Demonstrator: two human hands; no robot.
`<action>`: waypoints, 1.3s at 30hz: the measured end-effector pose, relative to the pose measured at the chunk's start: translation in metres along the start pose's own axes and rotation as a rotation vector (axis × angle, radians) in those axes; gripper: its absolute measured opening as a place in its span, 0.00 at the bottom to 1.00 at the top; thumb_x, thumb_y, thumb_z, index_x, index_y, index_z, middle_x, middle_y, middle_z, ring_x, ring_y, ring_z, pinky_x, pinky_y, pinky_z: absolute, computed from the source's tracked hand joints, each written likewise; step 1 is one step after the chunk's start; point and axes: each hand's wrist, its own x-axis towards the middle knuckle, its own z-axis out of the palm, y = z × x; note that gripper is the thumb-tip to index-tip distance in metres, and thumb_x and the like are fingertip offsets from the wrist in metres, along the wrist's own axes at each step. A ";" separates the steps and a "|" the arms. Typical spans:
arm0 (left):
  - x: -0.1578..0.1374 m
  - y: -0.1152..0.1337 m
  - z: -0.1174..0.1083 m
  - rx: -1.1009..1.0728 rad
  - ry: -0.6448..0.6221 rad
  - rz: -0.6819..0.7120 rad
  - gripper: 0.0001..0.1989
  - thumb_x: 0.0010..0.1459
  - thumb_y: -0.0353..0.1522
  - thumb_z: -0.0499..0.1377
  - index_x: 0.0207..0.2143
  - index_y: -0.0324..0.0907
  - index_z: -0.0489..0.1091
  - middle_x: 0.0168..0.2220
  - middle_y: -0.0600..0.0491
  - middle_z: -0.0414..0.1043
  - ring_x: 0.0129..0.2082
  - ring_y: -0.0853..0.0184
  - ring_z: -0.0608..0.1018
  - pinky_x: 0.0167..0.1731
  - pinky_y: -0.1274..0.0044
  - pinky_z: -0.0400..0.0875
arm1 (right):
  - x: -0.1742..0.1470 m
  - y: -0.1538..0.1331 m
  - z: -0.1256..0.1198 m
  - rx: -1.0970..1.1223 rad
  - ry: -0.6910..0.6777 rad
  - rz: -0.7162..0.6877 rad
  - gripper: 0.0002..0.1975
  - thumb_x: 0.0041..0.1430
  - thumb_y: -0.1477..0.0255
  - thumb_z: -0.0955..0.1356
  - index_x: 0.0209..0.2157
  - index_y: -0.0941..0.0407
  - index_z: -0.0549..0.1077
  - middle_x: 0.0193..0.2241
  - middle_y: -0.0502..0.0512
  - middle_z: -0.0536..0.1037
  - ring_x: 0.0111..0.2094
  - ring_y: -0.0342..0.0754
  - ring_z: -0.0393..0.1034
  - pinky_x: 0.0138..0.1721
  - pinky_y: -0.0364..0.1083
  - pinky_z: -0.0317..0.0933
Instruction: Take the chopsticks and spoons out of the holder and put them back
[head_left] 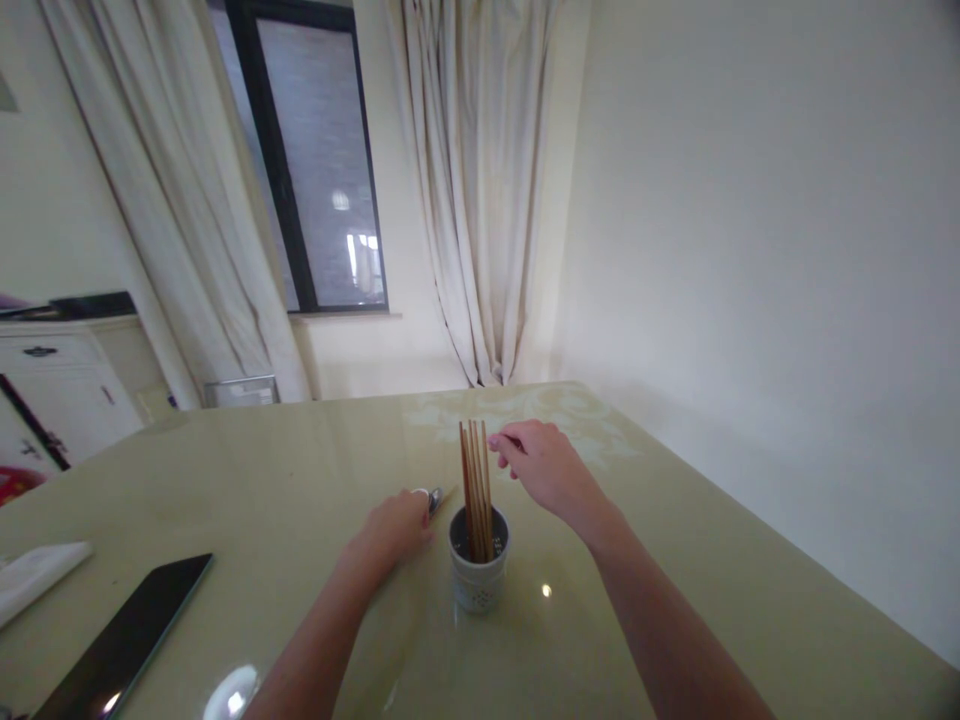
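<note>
A light-coloured cup with a patterned, perforated-looking side [478,585] stands upright on the table. Several wooden chopsticks [475,490] rise from it. Left of the cup, my left hand [399,525] is low at the tabletop, its fingers curled round a metal spoon [435,500]; a thin pale tip sticks out beside the spoon. My right hand [536,460] is raised just right of the chopstick tops, with thumb and fingers pinched together. Something small and dark shows at its fingers, but I cannot make out what it is. Its fingertips are very near the rightmost chopstick; contact is unclear.
The glossy pale green table [300,480] meets a white wall [750,250] along its right side. A dark tablet-like slab [127,640] lies at the lower left, beside a white object [41,575]. Behind are curtains [487,200], a window and a white cabinet [67,390].
</note>
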 end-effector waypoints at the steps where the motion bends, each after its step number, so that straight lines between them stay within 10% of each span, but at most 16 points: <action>1: 0.000 0.000 -0.001 0.007 0.003 -0.010 0.06 0.58 0.31 0.63 0.38 0.44 0.77 0.45 0.42 0.83 0.45 0.52 0.84 0.38 0.71 0.70 | 0.000 0.000 -0.001 -0.002 0.003 0.001 0.18 0.72 0.69 0.67 0.27 0.55 0.80 0.27 0.53 0.83 0.26 0.47 0.77 0.31 0.44 0.60; 10: -0.004 -0.001 0.000 0.008 0.001 0.003 0.08 0.59 0.30 0.59 0.39 0.43 0.77 0.43 0.40 0.83 0.44 0.50 0.84 0.36 0.70 0.69 | 0.003 0.003 0.011 -0.080 0.038 0.026 0.09 0.69 0.65 0.72 0.37 0.54 0.81 0.36 0.58 0.87 0.39 0.54 0.81 0.38 0.47 0.62; 18: -0.005 -0.006 -0.017 -0.059 0.075 0.034 0.09 0.63 0.34 0.56 0.36 0.43 0.75 0.41 0.42 0.83 0.41 0.54 0.83 0.35 0.72 0.66 | 0.006 0.002 0.029 0.113 0.017 0.003 0.07 0.67 0.75 0.72 0.46 0.53 0.76 0.36 0.52 0.87 0.27 0.45 0.78 0.35 0.44 0.65; 26: -0.019 -0.004 -0.056 -0.639 0.476 0.222 0.11 0.67 0.41 0.55 0.37 0.44 0.71 0.31 0.52 0.82 0.30 0.63 0.79 0.32 0.74 0.66 | 0.005 -0.005 0.021 -0.015 0.169 0.011 0.12 0.72 0.66 0.69 0.51 0.54 0.81 0.39 0.58 0.88 0.35 0.52 0.82 0.42 0.48 0.67; 32: -0.039 0.025 -0.073 -1.059 0.466 0.528 0.13 0.63 0.43 0.64 0.38 0.42 0.73 0.32 0.54 0.78 0.31 0.67 0.77 0.32 0.77 0.69 | -0.005 -0.019 0.012 0.519 0.255 -0.196 0.16 0.74 0.59 0.67 0.48 0.55 0.80 0.40 0.55 0.86 0.32 0.47 0.77 0.35 0.45 0.69; 39: -0.036 0.021 -0.067 -0.543 0.449 0.392 0.17 0.74 0.42 0.51 0.36 0.44 0.73 0.34 0.53 0.77 0.34 0.64 0.78 0.36 0.75 0.67 | -0.008 -0.018 -0.006 0.876 0.235 -0.215 0.16 0.70 0.56 0.69 0.39 0.56 0.76 0.29 0.52 0.81 0.25 0.44 0.76 0.25 0.41 0.68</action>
